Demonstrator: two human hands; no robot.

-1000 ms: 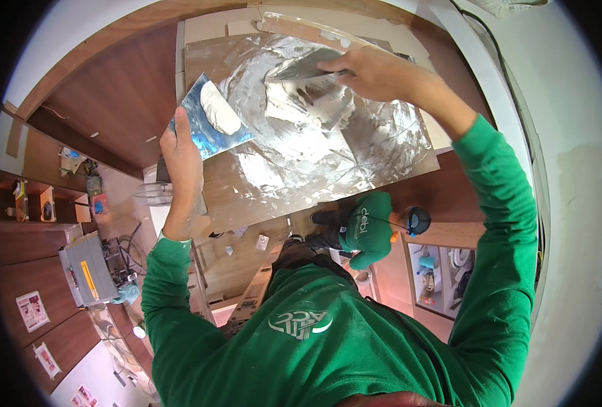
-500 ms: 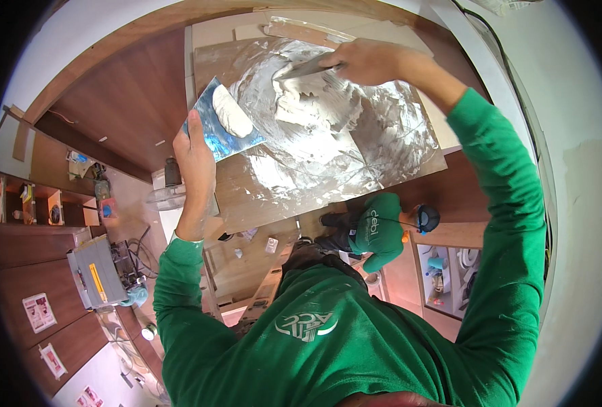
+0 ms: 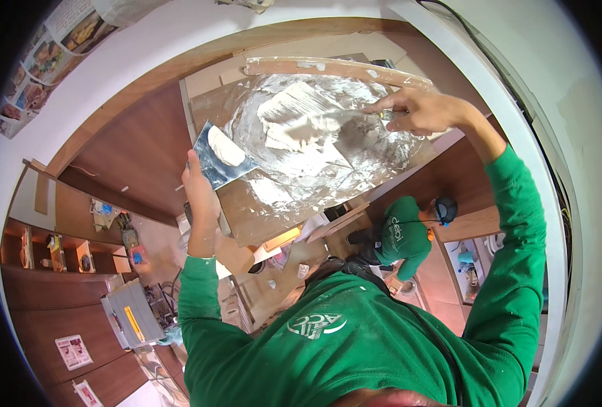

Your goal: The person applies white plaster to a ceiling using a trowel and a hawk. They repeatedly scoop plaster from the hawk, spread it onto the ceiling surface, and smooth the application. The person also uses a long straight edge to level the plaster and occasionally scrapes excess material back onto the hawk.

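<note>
My left hand grips the edge of a flat metal plate, thumb up along its side. A smooth lump of white putty sits on that plate. My right hand is closed round the handle of a putty knife, index finger stretched toward the blade, which is hard to make out against the white. Below the knife lies a brown board smeared with white compound. A thicker, ridged heap of putty covers its middle, left of my right hand.
A wooden strip runs along the board's far edge. Lower down, a co-worker in green bends beside a cabinet. A grey toolbox and open shelves stand at left; a pale wall rises at right.
My right hand has moved right and down, drawing the knife away from the heap, which now looks flatter and ridged. The whole view has shifted. My left hand still holds the plate.
</note>
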